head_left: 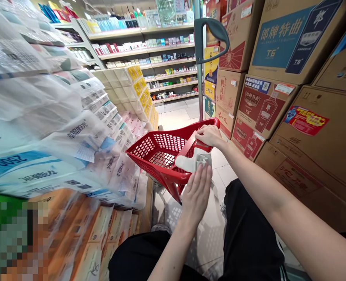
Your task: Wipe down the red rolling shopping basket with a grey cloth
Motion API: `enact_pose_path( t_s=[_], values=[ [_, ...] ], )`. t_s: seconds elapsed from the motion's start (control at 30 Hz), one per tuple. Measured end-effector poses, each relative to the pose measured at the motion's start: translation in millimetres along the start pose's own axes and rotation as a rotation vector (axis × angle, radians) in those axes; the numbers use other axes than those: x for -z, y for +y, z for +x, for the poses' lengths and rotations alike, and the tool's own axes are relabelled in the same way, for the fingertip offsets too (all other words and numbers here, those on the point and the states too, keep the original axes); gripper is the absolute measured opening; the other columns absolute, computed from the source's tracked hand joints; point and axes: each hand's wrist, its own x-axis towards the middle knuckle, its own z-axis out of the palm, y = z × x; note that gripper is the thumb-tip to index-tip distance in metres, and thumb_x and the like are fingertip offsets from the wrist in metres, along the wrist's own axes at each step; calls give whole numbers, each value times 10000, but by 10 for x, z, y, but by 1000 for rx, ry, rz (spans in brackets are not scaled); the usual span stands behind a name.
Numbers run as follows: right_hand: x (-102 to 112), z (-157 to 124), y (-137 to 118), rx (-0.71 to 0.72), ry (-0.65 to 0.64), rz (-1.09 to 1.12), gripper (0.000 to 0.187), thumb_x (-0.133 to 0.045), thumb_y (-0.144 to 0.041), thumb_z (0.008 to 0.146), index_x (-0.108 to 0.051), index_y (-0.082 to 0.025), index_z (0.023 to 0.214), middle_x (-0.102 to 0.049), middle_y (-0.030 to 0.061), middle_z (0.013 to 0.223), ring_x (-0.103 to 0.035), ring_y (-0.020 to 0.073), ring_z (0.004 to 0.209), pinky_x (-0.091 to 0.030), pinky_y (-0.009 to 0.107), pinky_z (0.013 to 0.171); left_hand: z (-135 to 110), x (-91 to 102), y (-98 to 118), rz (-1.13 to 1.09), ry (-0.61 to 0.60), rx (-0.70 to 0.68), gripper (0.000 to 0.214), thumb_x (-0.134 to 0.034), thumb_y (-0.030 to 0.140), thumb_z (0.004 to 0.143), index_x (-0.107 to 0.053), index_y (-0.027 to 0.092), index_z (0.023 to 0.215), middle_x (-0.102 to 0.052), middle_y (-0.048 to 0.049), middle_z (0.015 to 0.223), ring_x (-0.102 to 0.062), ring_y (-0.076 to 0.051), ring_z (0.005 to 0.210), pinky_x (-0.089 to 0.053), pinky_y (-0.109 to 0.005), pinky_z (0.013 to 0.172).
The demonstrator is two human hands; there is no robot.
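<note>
A red plastic shopping basket (161,150) on wheels stands in the aisle in front of me, tilted, with a grey pull handle (209,39) rising behind it. A white cloth (194,160) lies over its near rim. My left hand (196,191) is flat, fingers together and stretched out, pressing the cloth against the rim. My right hand (209,135) is closed over the rim's far corner, with a bit of the cloth under its fingers.
Stacked packs of tissue and toilet paper (73,132) fill the left side. Brown cardboard cartons (278,86) are piled on the right. Shelves of goods (161,50) stand at the aisle's far end. The tiled floor (178,113) runs between them.
</note>
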Motion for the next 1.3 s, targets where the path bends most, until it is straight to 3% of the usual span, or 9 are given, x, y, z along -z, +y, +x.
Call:
enact_pose_path(
  t_s=[0.1, 0.2, 0.3, 0.4, 0.6, 0.8, 1.1, 1.23, 1.3],
  values=[
    [-41, 7, -56, -6, 25, -7, 374, -387, -461, 872, -728, -316, 926, -635, 22, 1082, -514, 218, 962, -291, 377, 894, 47, 5, -190, 54, 40, 109, 544, -377, 224, 908, -260, 145, 1434, -424, -115, 1407, -317, -234, 1347, -283, -405, 1097],
    [-68, 29, -91, -4, 34, -12, 412, -358, -472, 882, -731, -301, 903, -630, 39, 1077, -509, 227, 958, -294, 387, 881, 129, 115, -427, 39, 55, 227, 464, -409, 317, 903, -427, 121, 1323, -556, -154, 1252, -480, -245, 1212, -284, -440, 1085],
    [-67, 56, -99, -18, 26, -19, 413, -354, -470, 881, -729, -299, 913, -629, 47, 1071, -511, 234, 949, -304, 394, 872, 191, 237, -640, -19, -28, 269, 324, -351, 300, 922, -553, 167, 1138, -639, -90, 1041, -574, -185, 1008, -285, -420, 1083],
    [-54, 79, -93, -30, 22, -22, 393, -374, -464, 875, -724, -298, 941, -627, 52, 1080, -511, 245, 964, -311, 398, 878, 182, 259, -777, -92, -68, 280, 299, -309, 277, 933, -556, 192, 1081, -629, -57, 1016, -554, -172, 990, -277, -426, 1083],
    [-32, 117, -30, -28, -7, -45, 373, -394, -452, 866, -724, -298, 948, -625, 46, 1099, -518, 248, 973, -315, 403, 889, 54, 116, -826, -252, 2, 233, 353, -364, 284, 912, -432, 180, 1242, -531, -100, 1221, -460, -218, 1154, -322, -446, 1056],
    [52, 127, 104, 44, -81, -38, 355, -393, -404, 866, -718, -307, 970, -625, 13, 1125, -514, 230, 1017, -317, 359, 881, 74, 155, -858, -353, -124, 106, 343, -384, 300, 908, -458, 181, 1222, -553, -97, 1193, -472, -209, 1152, -366, -410, 1028],
    [112, 119, 260, 175, -88, 8, 340, -408, -394, 846, -728, -283, 883, -642, -21, 1091, -532, 190, 1003, -317, 318, 909, 75, 87, -1269, -416, -199, 251, 327, -312, 324, 934, -542, 188, 1123, -600, -75, 1076, -537, -183, 1042, -438, -351, 926],
    [117, 111, 290, 182, -114, 27, 351, -389, -405, 858, -714, -288, 916, -630, -15, 1121, -512, 198, 1075, -267, 365, 999, 169, 54, -1380, -284, -99, 403, 297, -339, 362, 919, -569, 181, 970, -593, -71, 926, -559, -198, 910, -459, -354, 836],
    [117, 85, 257, 78, -83, 0, 373, -399, -447, 851, -671, -287, 1051, -585, 18, 1213, -454, 249, 1171, -189, 461, 1049, 285, 14, -1360, -271, 8, 448, 284, -350, 351, 914, -557, 184, 1012, -592, -77, 962, -554, -204, 934, -448, -357, 850]
  ],
)
